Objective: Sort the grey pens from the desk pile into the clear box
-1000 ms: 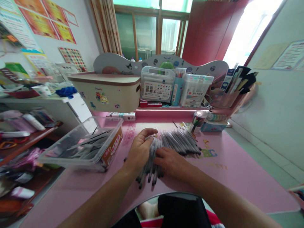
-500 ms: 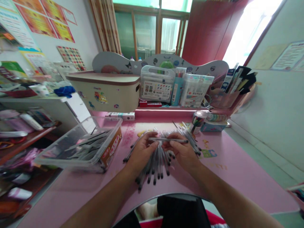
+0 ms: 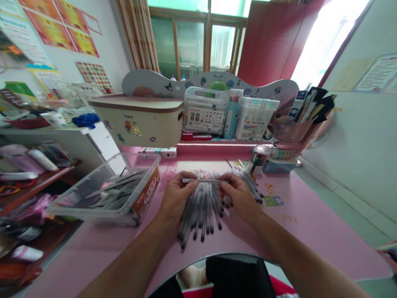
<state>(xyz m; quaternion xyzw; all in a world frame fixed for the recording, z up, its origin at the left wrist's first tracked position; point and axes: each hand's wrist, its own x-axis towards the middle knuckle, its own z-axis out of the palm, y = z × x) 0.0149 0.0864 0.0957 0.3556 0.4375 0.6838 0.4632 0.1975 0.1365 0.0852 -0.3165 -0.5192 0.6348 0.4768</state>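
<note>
Between my two hands a slim pen [image 3: 208,180] lies level above the desk. My left hand [image 3: 177,193] pinches its pale left end between thumb and fingers. At the other end, the thumb and fingers of my right hand [image 3: 238,193] are closed on its dark tip. Below and between my hands a heap of clear pens with black ends [image 3: 201,211] fans out on the pink desk [image 3: 313,231]. More pens lie to the right, partly behind my right hand. A clear plastic bin [image 3: 89,213] on the left holds dark, slender pieces whose kind I cannot make out.
A cream lidded box [image 3: 139,124], a clear marker case [image 3: 204,111] and a pen pack [image 3: 256,118] stand on the back shelf. A can of pens [image 3: 259,157] sits at the desk's back right. Cluttered shelves [image 3: 34,182] are at the left.
The pen has shifted left between my hands. My left hand has moved left, and my right hand has slid a little left too, now gripping the dark end.
</note>
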